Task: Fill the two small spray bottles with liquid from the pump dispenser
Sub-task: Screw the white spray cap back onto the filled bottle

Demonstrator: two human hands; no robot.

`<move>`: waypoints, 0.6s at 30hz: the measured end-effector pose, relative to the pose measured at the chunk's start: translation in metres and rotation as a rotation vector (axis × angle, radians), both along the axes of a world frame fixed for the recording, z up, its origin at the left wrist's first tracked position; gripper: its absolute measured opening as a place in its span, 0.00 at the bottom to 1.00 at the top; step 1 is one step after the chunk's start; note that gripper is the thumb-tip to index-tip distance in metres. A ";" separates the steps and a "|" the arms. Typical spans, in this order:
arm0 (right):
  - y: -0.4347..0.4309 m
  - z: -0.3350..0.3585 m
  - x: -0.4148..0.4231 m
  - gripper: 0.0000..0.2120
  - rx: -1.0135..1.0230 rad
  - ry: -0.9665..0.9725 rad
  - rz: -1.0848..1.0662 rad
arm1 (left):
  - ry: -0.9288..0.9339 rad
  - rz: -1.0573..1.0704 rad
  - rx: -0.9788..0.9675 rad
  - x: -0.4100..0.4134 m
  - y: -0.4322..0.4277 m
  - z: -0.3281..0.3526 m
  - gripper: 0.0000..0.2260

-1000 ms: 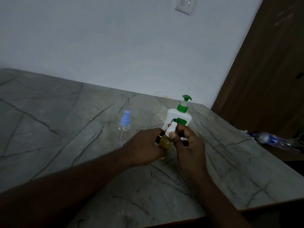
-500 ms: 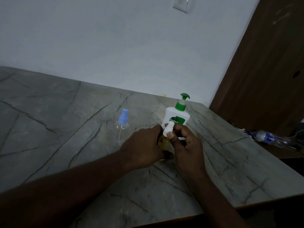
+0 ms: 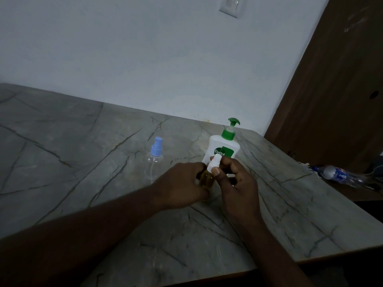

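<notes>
A small spray bottle [image 3: 205, 179] with yellowish liquid stands between my hands on the grey marbled table [image 3: 87, 162]. My left hand [image 3: 182, 183] wraps its body. My right hand [image 3: 236, 181] pinches its white spray cap [image 3: 213, 164] between thumb and fingers. Directly behind them stands the white pump dispenser [image 3: 222, 149] with a green pump head. A second small spray bottle [image 3: 154, 161], clear with a blue cap, stands upright to the left, apart from my hands.
A plastic water bottle [image 3: 339, 175] lies on a lower dark surface at the right. A brown door [image 3: 335, 83] stands beyond the table's right corner. The table's front edge runs close to my forearms. A white wall backs the table.
My hands stay on the yellowish bottle and its white cap; my right fingers have shifted slightly around the cap. The view has drifted a little.
</notes>
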State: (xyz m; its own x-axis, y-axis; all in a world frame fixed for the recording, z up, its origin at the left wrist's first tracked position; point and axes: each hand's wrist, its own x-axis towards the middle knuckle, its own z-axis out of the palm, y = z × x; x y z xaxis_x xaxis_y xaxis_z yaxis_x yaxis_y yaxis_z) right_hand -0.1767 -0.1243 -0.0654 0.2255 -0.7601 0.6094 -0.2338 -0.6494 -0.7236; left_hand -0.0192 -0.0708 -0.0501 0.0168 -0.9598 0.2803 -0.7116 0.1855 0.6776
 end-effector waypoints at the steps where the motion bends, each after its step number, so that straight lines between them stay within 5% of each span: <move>1: 0.000 0.000 0.000 0.16 -0.005 0.005 0.001 | -0.022 0.007 -0.003 0.000 0.000 0.000 0.18; 5: 0.001 -0.001 0.000 0.18 -0.016 0.023 0.001 | -0.130 0.079 -0.066 -0.007 0.001 -0.001 0.23; 9: 0.000 0.000 -0.002 0.13 -0.027 0.023 -0.023 | -0.007 -0.024 0.015 -0.002 0.000 0.001 0.20; 15: -0.002 -0.002 -0.002 0.15 -0.029 0.042 -0.031 | -0.198 0.087 -0.117 -0.007 0.001 -0.001 0.21; 18: -0.001 0.001 -0.002 0.11 -0.027 0.036 -0.038 | -0.069 0.022 -0.053 -0.005 0.000 -0.002 0.23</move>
